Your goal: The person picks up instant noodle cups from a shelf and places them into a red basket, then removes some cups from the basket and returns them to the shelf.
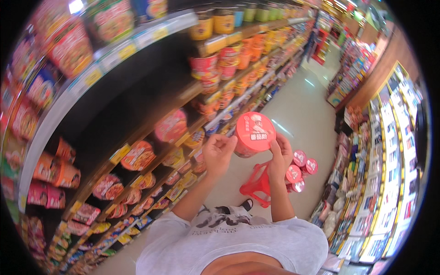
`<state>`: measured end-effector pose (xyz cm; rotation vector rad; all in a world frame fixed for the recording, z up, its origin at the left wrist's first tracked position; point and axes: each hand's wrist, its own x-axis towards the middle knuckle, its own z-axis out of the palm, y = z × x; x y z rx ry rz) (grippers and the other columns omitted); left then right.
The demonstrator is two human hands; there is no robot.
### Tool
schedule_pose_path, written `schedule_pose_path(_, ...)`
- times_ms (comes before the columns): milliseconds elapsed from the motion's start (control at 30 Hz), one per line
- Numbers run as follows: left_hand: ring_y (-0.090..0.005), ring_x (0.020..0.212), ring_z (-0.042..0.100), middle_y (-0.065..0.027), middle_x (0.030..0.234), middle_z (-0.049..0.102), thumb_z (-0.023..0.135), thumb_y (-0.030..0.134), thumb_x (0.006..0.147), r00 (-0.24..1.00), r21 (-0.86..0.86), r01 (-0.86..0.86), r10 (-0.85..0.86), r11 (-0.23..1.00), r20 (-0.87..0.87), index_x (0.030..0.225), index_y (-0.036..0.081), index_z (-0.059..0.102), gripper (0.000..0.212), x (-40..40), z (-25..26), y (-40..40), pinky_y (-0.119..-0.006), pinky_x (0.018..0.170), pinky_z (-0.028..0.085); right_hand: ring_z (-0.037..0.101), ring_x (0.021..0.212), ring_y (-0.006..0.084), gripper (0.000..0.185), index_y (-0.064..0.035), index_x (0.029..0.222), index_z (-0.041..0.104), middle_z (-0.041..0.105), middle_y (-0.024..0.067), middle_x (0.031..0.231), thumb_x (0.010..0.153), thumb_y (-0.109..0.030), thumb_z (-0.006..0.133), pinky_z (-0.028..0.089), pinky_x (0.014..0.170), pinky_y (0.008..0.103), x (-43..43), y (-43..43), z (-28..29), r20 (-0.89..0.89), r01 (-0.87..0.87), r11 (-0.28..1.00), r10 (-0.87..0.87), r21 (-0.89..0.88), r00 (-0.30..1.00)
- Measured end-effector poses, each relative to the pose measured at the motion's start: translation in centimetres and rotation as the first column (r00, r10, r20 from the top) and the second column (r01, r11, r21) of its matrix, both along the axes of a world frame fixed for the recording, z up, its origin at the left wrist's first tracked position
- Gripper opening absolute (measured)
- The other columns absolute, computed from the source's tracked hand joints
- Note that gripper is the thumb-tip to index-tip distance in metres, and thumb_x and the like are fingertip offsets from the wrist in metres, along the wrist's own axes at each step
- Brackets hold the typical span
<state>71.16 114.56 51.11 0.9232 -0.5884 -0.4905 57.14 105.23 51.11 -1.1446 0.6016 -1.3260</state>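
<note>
A red instant-noodle cup [255,132] with a printed lid is held up in front of me, its lid facing the camera. My left hand [220,153] pinches its lower left side, thumb near the rim. On the opposite side, my right hand [281,151] grips it with the thumb at the lid's edge and the fingers behind. Below my right forearm, a red plastic stool [256,187] stands on the floor, partly covered by that arm. Several more red-lidded cups [294,173] are grouped beside the stool, to the right.
Shelves of instant noodles run along my left, with a dark recess [137,92] above several noodle bowls [138,155]. A pale tiled floor [292,103] stretches down the aisle. To the right stands a brightly lit display rack [371,192] with hanging goods. My sandalled foot [246,205] is near the stool.
</note>
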Motion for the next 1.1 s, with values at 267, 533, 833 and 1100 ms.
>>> schedule_pose_path(267,-0.0044,0.073,0.056,-0.0009,0.081,0.062,0.07,0.008,0.086,0.852,0.264,0.513,-0.521,0.817,-0.043,0.087,0.003,0.056,0.015,-13.3,-3.7,-9.8,-0.019,0.064,0.043,0.059,0.107,0.018,0.032,0.0075,0.118,0.055,0.062,0.0133,0.115,0.088,-0.004,0.059,0.046,0.093,0.0308,-16.9,-2.0,-4.4,-0.06,0.436,0.895,-0.432,0.091,0.9)
schedule_pose_path(533,-0.0093,0.078,0.059,-0.0045,0.086,0.062,0.067,0.009,0.087,0.571,0.374,0.787,-0.809,0.491,-0.141,0.105,-0.002,0.054,0.026,-25.3,-8.8,-14.1,-0.024,0.07,0.049,0.063,0.094,0.015,0.031,0.0036,0.115,0.056,0.066,0.0112,0.108,0.086,-0.005,0.06,0.05,0.082,0.0275,-28.6,-0.9,-9.0,-0.175,0.712,0.688,-0.69,0.14,0.702)
schedule_pose_path(833,-0.0101,0.079,0.055,-0.0052,0.089,0.058,0.067,0.015,0.086,0.449,0.697,0.67,-0.887,0.255,-0.106,0.112,0.0,0.05,0.034,-32.8,-18.4,-16.8,-0.024,0.069,0.047,0.063,0.097,0.0165,0.03,0.003,0.111,0.057,0.065,0.0118,0.108,0.082,-0.002,0.064,0.052,0.081,0.0289,-37.2,-1.6,-19.3,-0.284,0.644,0.578,-0.593,0.501,0.753)
schedule_pose_path(1100,-0.0223,0.093,0.061,-0.0177,0.112,0.056,0.067,0.017,0.082,0.459,0.845,0.499,-0.886,0.194,-0.068,0.128,-0.004,0.044,0.056,-35.5,-22.9,-19.3,-0.034,0.081,0.05,0.062,0.102,0.0176,0.036,0.0029,0.115,0.054,0.063,0.0132,0.115,0.08,0.002,0.063,0.052,0.079,0.0282,-38.2,-6.8,-25.9,-0.221,0.548,0.565,-0.544,0.617,0.809)
